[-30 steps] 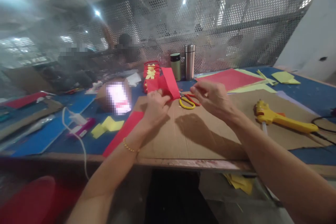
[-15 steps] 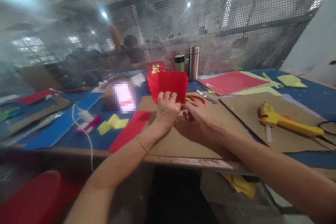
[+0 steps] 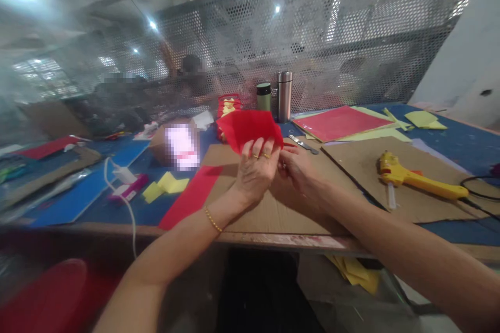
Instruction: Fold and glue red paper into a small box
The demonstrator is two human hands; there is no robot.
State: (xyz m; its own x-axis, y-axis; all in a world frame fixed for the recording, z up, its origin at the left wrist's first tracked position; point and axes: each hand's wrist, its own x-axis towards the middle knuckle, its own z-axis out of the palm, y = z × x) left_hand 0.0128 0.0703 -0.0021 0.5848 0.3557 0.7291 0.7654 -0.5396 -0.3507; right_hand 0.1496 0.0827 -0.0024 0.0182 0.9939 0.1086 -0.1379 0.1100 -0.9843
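My left hand [image 3: 255, 166] is closed on a bent red sheet [image 3: 250, 127], its fingers over the near side. Whether the sheet is felt or paper, I cannot tell. At the sheet's lower right corner my right hand [image 3: 295, 166] is closed in a pinch on the edge, with its fingertips partly hidden. Just behind the right hand, a bit of an orange handle [image 3: 289, 144] shows. Under both hands lies a brown cardboard sheet [image 3: 250, 216]. Another red piece [image 3: 191, 195] lies flat to the left.
A yellow glue gun [image 3: 425, 182] rests on cardboard at right. Behind stand a steel flask [image 3: 285, 96], a green cup [image 3: 263, 96] and a red box [image 3: 228, 104]. A lit phone [image 3: 182, 145], yellow scraps [image 3: 166, 186] and a white cable [image 3: 130, 213] are left. Red sheeting [image 3: 347, 122] lies back right.
The red sheet has tilted and folded over more, shifting slightly right with both hands. My right hand now covers more of the orange handles. The view has turned slightly.
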